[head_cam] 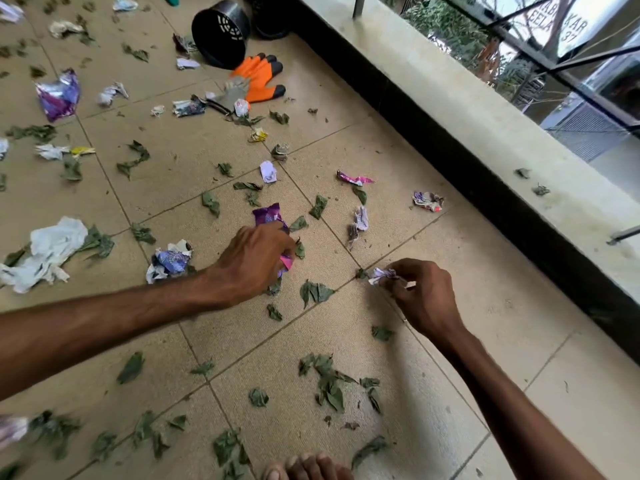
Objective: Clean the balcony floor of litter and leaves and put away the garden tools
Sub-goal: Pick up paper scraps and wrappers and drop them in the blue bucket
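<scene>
Green leaves [317, 292] and crumpled wrappers lie scattered over the beige tiled floor [485, 299]. My left hand [251, 259] grips a bunch of wrappers, with a purple wrapper [268, 216] sticking out above the fingers and a pink one [285, 263] below. My right hand [424, 294] pinches a small crumpled white-and-purple paper [381, 274] at floor level. Orange garden gloves [259, 76] lie at the back beside a black plastic pot [221, 31] tipped on its side. Pruning shears [216, 103] lie partly under litter near the gloves.
A low concrete parapet [467, 133] with a dark base runs along the right. White crumpled paper [48, 251] lies at the left, a purple foil bag [59, 95] further back. My bare toes [304, 467] show at the bottom edge.
</scene>
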